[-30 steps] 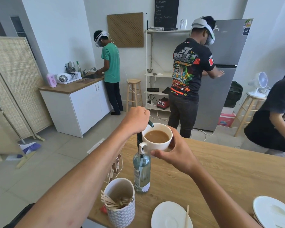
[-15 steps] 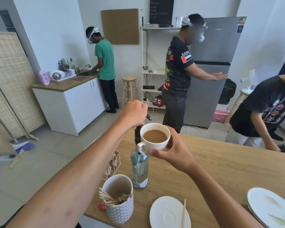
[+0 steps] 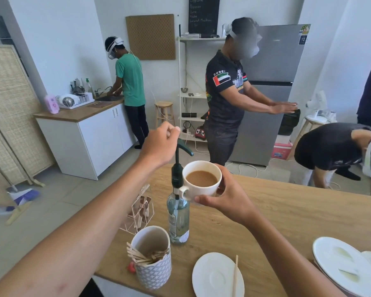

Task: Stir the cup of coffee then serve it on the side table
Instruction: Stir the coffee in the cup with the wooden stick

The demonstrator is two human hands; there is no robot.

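The table [image 3: 287,211] carried it all, and at its left edge stood the bottle [image 3: 178,219], its pump [image 3: 181,146] now risen, with more stem showing than a moment before, so that squeeze looked finished. The left hand [image 3: 161,144] had come up with it, a clenched fist over the pump head with nothing visible inside. The cup [image 3: 201,179] had hardly budged: off the table, in the air just right of the bottle and below the spout, coffee tan and level. The right hand [image 3: 229,200] grasped it, fingers round the far wall, thumb on the near side. By the near edge the saucer [image 3: 212,277] waited, a stirrer [image 3: 236,273] across it, untouched. Stirring came next by my reckoning, serving after.
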